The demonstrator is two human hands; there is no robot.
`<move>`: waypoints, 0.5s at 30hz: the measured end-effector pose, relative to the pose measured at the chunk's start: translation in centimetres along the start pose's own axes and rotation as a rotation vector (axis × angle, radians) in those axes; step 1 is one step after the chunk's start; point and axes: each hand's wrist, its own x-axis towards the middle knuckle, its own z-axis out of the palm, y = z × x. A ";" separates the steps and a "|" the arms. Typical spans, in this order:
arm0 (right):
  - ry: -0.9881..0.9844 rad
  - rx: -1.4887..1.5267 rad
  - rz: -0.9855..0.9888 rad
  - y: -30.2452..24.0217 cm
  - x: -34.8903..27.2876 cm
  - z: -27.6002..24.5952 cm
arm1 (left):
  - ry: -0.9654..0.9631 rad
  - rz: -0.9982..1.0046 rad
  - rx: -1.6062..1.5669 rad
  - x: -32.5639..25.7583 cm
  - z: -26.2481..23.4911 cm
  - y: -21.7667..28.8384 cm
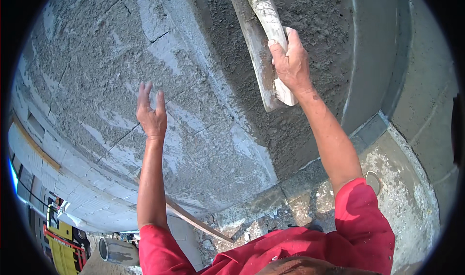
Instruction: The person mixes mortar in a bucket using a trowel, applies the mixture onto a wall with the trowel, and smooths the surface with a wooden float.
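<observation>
My right hand (293,67) is closed round the pale, bark-flecked round handle (265,13) of a long wooden plasterer's float. The mortar-smeared board (255,57) of the float lies along a strip of dark, wet mortar (290,134) on the wall; whether it touches cannot be made out. Out to the left, my left hand (153,115) is raised in front of the grey, roughly mortared block wall (106,66). Its fingers are apart and nothing is in them.
Right of the dark strip runs a smoother grey band (375,47). Rubble (252,226) lies along the wall's foot, near a leaning wooden strip (193,220). At lower left are a grey bucket-like container (117,251) and yellow and red equipment (63,251).
</observation>
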 end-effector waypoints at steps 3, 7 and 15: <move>0.116 -0.143 -0.228 -2.9 7.2 7.2 | 0.094 0.283 0.377 9.9 -1.7 -0.9; 0.214 -0.369 -0.433 -4.3 15.3 13.6 | 0.185 0.379 0.637 16.5 -0.5 -5.7; 0.188 -0.367 -0.493 -1.5 13.3 18.8 | 0.262 0.419 0.647 17.4 2.2 -8.2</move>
